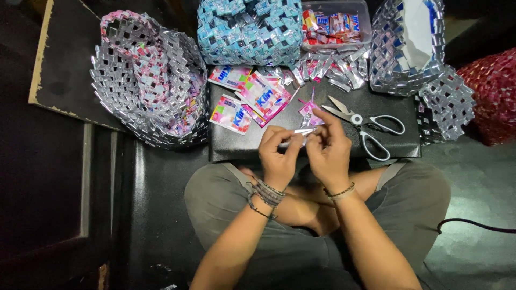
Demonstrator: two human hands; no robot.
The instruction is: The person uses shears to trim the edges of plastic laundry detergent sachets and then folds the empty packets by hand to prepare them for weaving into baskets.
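Note:
My left hand [278,156] and my right hand [329,150] meet over my lap, both pinching one narrow folded silvery wrapper strip [302,131] between thumbs and fingers. Just beyond them a small pink folded wrapper piece [310,111] lies on the black board [226,147]. White-handled scissors [363,124] rest shut on the board to the right of my hands. Flat pink and white sachet wrappers [247,96] are spread on the board's left part.
A silver and pink woven basket [148,80] stands at the left, a blue woven one [250,29] at the back, a silver woven one [408,48] at the right. A clear tub of wrappers [336,24], loose folded strips [333,67] and a red woven item [492,94] lie behind.

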